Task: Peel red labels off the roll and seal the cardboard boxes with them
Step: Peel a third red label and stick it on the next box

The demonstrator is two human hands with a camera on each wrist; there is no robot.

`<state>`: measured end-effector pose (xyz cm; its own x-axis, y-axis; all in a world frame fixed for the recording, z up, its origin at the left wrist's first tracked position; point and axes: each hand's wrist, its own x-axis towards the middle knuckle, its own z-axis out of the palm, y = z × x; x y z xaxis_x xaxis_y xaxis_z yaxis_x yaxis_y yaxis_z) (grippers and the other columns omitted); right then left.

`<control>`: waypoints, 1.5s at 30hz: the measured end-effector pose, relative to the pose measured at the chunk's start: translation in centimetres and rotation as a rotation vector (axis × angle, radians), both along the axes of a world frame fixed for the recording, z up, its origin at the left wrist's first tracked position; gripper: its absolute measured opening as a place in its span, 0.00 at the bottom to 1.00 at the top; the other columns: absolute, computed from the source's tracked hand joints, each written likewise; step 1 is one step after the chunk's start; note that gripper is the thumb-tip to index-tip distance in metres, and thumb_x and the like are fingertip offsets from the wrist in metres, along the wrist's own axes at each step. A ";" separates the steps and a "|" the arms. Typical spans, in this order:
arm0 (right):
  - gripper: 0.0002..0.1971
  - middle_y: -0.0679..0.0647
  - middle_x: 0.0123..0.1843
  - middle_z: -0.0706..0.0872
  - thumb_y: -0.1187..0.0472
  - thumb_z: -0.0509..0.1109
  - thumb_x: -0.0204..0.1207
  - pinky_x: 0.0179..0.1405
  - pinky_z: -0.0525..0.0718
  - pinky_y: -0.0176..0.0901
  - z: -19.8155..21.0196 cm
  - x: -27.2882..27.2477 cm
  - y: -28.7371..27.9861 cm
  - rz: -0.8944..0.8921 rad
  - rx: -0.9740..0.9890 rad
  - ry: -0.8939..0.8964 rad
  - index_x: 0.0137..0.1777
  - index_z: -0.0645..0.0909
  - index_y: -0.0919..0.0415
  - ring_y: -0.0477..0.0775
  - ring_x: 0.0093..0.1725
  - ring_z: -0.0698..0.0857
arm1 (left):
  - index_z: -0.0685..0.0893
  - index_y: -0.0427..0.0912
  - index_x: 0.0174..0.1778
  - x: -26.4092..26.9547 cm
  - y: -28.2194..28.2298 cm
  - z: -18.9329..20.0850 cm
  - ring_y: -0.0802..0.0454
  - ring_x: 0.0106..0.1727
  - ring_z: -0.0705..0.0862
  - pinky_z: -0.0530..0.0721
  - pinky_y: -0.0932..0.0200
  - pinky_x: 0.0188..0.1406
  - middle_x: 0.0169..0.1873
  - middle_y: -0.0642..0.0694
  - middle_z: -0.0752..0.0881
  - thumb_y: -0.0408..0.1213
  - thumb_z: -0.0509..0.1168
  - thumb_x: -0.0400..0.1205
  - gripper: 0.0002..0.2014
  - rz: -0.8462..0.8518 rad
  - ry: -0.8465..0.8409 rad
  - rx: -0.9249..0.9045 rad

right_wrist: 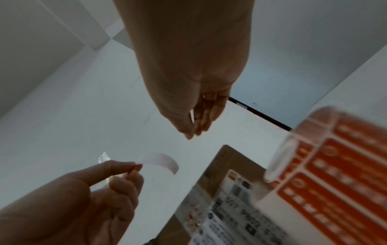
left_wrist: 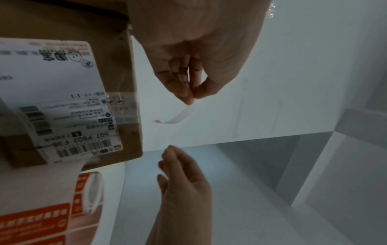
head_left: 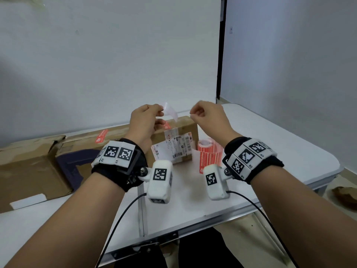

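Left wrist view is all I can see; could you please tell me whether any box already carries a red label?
Observer: Yes. In the head view a big cardboard box lies left of the small box, with a red label stuck on top.
Operator: Thank you. And the small box?
Observer: A second red label shows near its top edge, partly behind the left hand.
Operator: Is the strip in that hand red?
Observer: The right wrist view shows red at its pinched end; the rest looks white.
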<state>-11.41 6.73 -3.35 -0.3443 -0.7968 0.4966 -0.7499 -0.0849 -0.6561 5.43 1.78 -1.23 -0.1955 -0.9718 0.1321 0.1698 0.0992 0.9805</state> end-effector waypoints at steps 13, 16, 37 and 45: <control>0.07 0.47 0.43 0.83 0.53 0.71 0.75 0.45 0.86 0.50 4.7 5.6 -4.6 0.163 -0.140 0.307 0.45 0.79 0.55 0.50 0.42 0.83 | 0.82 0.37 0.44 2.0 -2.6 3.1 0.53 0.25 0.76 0.73 0.61 0.25 0.36 0.47 0.81 0.36 0.65 0.76 0.06 0.069 -0.156 -0.047; 0.06 0.48 0.45 0.83 0.54 0.70 0.75 0.45 0.86 0.51 5.2 6.7 -5.6 0.144 -0.126 0.364 0.45 0.80 0.55 0.52 0.43 0.83 | 0.82 0.37 0.45 2.9 -3.2 3.4 0.53 0.25 0.76 0.73 0.62 0.25 0.36 0.47 0.80 0.36 0.64 0.76 0.06 0.077 -0.175 -0.054; 0.03 0.53 0.37 0.81 0.66 0.72 0.76 0.31 0.79 0.32 6.7 15.0 -10.8 0.413 0.230 -0.958 0.41 0.82 0.62 0.46 0.34 0.79 | 0.86 0.46 0.52 17.1 -8.1 2.9 0.54 0.44 0.90 0.86 0.56 0.47 0.51 0.54 0.86 0.33 0.62 0.81 0.09 0.189 -0.511 -0.346; 0.05 0.53 0.33 0.79 0.65 0.71 0.78 0.33 0.77 0.31 6.3 22.2 -13.5 0.511 0.443 -1.212 0.40 0.80 0.63 0.44 0.31 0.77 | 0.89 0.51 0.47 28.2 -10.9 1.4 0.53 0.56 0.85 0.78 0.59 0.59 0.50 0.51 0.90 0.31 0.65 0.80 0.11 0.220 -0.902 -0.285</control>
